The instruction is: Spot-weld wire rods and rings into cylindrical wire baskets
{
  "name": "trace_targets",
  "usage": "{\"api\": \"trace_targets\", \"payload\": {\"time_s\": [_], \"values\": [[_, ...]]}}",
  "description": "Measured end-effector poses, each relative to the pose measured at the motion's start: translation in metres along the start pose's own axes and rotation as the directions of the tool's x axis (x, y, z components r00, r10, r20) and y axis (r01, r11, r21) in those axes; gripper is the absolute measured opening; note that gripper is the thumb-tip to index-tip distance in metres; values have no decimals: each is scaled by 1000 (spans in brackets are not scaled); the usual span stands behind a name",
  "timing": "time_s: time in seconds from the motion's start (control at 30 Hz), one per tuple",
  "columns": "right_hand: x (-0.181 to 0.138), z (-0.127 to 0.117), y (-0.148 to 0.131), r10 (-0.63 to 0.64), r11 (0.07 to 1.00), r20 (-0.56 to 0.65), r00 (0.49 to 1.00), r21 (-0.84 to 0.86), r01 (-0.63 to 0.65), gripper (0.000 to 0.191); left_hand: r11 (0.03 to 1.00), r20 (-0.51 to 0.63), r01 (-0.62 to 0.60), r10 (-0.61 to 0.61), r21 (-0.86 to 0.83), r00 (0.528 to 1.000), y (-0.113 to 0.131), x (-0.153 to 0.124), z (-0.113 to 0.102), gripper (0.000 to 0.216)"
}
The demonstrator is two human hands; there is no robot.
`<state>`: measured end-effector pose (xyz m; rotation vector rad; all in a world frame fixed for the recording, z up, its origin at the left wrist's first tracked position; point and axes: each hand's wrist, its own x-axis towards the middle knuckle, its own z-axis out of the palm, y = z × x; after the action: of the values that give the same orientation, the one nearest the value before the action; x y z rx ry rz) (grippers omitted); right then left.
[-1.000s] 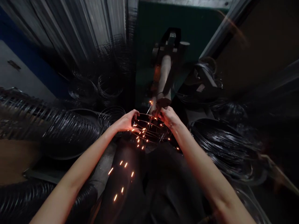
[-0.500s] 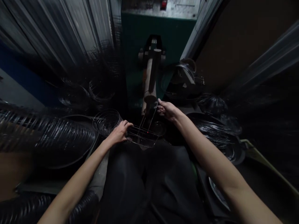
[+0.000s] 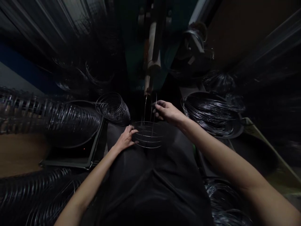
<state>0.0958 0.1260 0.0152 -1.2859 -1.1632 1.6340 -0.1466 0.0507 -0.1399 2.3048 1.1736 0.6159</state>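
A round wire frame (image 3: pixel 150 136) made of several thin metal rings hangs over my lap, in front of the machine's arm. My left hand (image 3: pixel 127 137) grips its left edge between thumb and fingers. Thin upright wires rise from the frame toward the machine. My right hand (image 3: pixel 166 110) pinches one bent wire (image 3: pixel 154 116) near its upper end, just below and right of the machine's cylindrical electrode arm (image 3: pixel 154 59). Dim light hides where the wires meet the rings.
A stack of wire rings (image 3: pixel 113 106) stands left of the frame. More rings lie in a long row (image 3: pixel 75 121) farther left. To the right, a round container holds a bundle of wires (image 3: pixel 209 114). Loose wire (image 3: pixel 225 201) lies at lower right.
My view has tilted down, so the machine sits higher in the picture. The wire frame is turned differently and now lies right beside my left hand; both hands keep their hold.
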Motion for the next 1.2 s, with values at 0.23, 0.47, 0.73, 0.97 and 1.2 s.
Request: {"api": "trace_targets", "payload": {"time_s": [0.23,0.47,0.73,0.97,1.2], "values": [[-7,22,4,30,986,-48,998,-160,-37,15,996,-37,-37,40,82,999,-1,-6,11,41],[-22,16,9,-139,879,-35,990,-464,107,36,937,-117,-157,202,311,972,-13,-9,17,49],[3,26,28,-88,728,-146,985,-684,-36,25,823,62,-182,177,538,982,-35,1,15,50],[-35,-25,12,-97,540,-114,989,-840,-44,26,667,31,-369,461,647,887,75,-38,6,53],[-30,-33,-43,-233,410,424,875,-773,484,32,929,-655,-272,371,252,658,145,-43,-76,68]]}}
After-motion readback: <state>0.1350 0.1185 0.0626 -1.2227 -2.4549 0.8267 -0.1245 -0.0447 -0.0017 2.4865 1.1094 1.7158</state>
